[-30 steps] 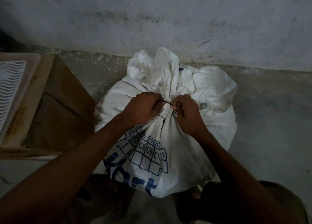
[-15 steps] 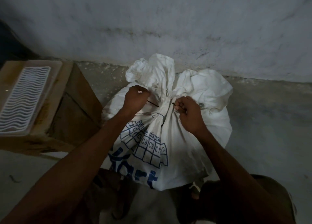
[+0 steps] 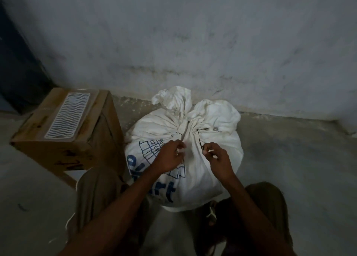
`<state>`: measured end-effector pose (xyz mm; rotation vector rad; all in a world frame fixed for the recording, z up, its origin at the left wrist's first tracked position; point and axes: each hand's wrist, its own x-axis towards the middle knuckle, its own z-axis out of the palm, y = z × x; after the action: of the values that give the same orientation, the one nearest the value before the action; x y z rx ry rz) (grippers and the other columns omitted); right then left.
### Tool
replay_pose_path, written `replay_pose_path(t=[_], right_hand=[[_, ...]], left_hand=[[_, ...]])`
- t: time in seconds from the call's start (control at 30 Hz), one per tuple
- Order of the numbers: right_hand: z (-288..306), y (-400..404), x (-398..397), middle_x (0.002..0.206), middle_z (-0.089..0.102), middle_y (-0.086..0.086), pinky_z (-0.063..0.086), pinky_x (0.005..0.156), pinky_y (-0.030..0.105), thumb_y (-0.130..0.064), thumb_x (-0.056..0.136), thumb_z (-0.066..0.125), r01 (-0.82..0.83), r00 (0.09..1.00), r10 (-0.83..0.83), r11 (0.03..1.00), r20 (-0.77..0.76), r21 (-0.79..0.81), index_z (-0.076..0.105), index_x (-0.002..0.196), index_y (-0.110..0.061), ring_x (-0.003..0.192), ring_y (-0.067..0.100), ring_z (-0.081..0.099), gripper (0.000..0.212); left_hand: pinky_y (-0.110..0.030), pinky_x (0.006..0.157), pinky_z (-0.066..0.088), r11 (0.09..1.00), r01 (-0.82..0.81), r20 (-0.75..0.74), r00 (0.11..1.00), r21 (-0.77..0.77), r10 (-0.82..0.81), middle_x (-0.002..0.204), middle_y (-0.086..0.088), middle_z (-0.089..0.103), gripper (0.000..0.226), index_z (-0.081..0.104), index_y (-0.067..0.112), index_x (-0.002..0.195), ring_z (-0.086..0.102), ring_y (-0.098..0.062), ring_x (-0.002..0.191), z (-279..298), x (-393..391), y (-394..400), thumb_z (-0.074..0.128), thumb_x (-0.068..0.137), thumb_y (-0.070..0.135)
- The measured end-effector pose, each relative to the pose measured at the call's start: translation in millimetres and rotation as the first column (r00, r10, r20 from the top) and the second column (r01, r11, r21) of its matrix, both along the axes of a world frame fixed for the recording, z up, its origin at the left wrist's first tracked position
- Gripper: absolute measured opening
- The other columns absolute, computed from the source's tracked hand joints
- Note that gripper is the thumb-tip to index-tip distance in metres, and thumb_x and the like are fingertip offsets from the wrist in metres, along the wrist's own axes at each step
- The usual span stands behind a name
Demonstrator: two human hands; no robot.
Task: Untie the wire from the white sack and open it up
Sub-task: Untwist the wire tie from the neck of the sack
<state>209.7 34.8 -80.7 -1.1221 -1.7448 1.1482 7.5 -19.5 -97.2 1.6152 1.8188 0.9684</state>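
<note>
At centre frame, a bulging white woven sack with blue printing [image 3: 193,159] stands on the grey concrete floor [image 3: 289,168], close to the stained grey wall [image 3: 193,43]. Its neck is bunched and cinched, gathered top flopping toward upper centre. A thin dark wire [image 3: 199,139] runs down from the neck on the right; a fainter strand shows on the left, hard to trace in the dim light. Whether the wire is wrapped fully round the neck cannot be told.

Right hand [image 3: 219,160], lower centre-right, pinches the wire's lower end between thumb and fingertip, other fingers curled loosely. Left hand [image 3: 170,157], just left of it, has fingers closed together at the tips over the sack front; appears to nip the other strand, but too dark to confirm. The hands cover part of the blue lettering and grid.

Left of the sack, nearly touching, a brown cardboard box [image 3: 63,139] with a white wavy-patterned plastic grid panel [image 3: 68,115] lying flat on top. Bottom of frame: the person's knees in dark trousers flank the sack, mostly in shadow. Dark doorway-like area at upper left, detail lost.
</note>
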Motion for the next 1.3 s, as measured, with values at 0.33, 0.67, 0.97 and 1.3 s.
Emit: replay_pose_path(t=[0.33,0.67,0.97,1.3], right_hand=[[41.3,-64.6,21.2,0.072,0.054,0.0,0.037,0.054,0.026,-0.011,0.099,0.056,-0.057,0.958,-0.005,0.977,-0.288,-0.206,0.062,0.087,-0.008,0.064,0.011,0.047,0.013],[93.3,-44.3,5.6,0.074,0.055,-0.001,0.032,0.046,0.024,-0.011,0.095,0.061,0.175,0.869,-0.316,0.916,-0.381,-0.362,0.064,0.081,-0.011,0.061,0.009,0.045,0.015],[143.5,-0.3,-122.0,0.077,0.054,0.005,0.033,0.044,0.023,-0.011,0.097,0.056,0.065,0.917,-0.212,0.916,-0.339,-0.396,0.061,0.09,-0.013,0.055,0.013,0.051,0.009],[161.4,-7.6,-311.5,0.074,0.055,0.006,0.033,0.048,0.028,-0.011,0.101,0.052,-0.241,0.919,0.062,0.869,-0.388,-0.432,0.058,0.088,-0.007,0.056,0.017,0.05,0.015]], left_hand=[[-0.035,0.096,0.045,0.929,0.296,-0.282,0.932,0.223,-0.229,0.094,0.007,0.07,0.022,0.068,0.018,0.095,0.063,-0.009,0.09,39.5,52.1,-47.9,0.049,0.102,0.026],[-0.015,0.074,0.048,0.974,0.096,0.0,0.995,0.204,-0.098,0.073,0.008,0.072,0.041,0.07,0.015,0.073,0.066,-0.004,0.067,70.6,39.6,-108.1,0.045,0.105,0.023],[-0.021,0.067,0.053,0.97,-0.159,0.079,0.986,0.186,0.146,0.072,0.004,0.074,0.038,0.073,0.014,0.078,0.068,-0.002,0.066,96.3,-57.9,-137.0,0.046,0.099,0.03],[-0.023,0.077,0.053,0.894,-0.423,-0.016,0.903,0.149,0.43,0.097,-0.001,0.074,0.024,0.072,0.016,0.111,0.069,-0.011,0.085,122.6,-189.2,-148.3,0.064,0.092,0.03]])
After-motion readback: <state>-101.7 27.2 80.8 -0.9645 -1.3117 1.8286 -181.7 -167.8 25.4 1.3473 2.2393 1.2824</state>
